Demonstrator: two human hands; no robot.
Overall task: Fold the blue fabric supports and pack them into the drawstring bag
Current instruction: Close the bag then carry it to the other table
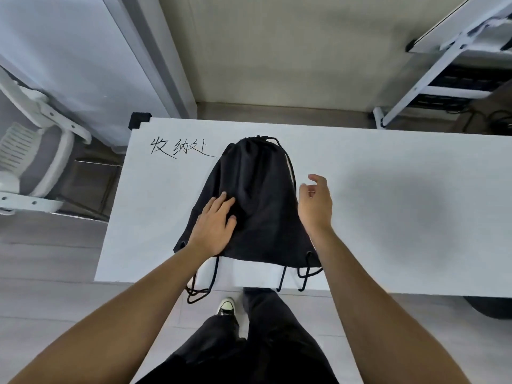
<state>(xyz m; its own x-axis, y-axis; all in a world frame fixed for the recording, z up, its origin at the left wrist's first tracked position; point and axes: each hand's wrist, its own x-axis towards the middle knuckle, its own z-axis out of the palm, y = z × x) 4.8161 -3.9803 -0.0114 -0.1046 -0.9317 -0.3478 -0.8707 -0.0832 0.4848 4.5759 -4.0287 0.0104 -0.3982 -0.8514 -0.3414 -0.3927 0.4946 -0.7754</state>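
Note:
A black drawstring bag (pixel 260 195) lies on the white table (pixel 388 217), its gathered mouth pointing away from me and its cords (pixel 202 284) hanging over the near edge. My left hand (pixel 216 225) rests flat on the bag's left half, fingers spread. Just off the bag's right edge hovers my right hand (pixel 314 203), fingers loosely curled and apart, holding nothing. No blue fabric shows anywhere; the bag bulges slightly in the middle.
Handwritten black characters (pixel 177 149) mark the table's far left. A white folding chair (pixel 30 162) stands to the left, a white frame rack (pixel 448 65) at the back right. My dark trousers and a shoe (pixel 225 306) show below the table edge.

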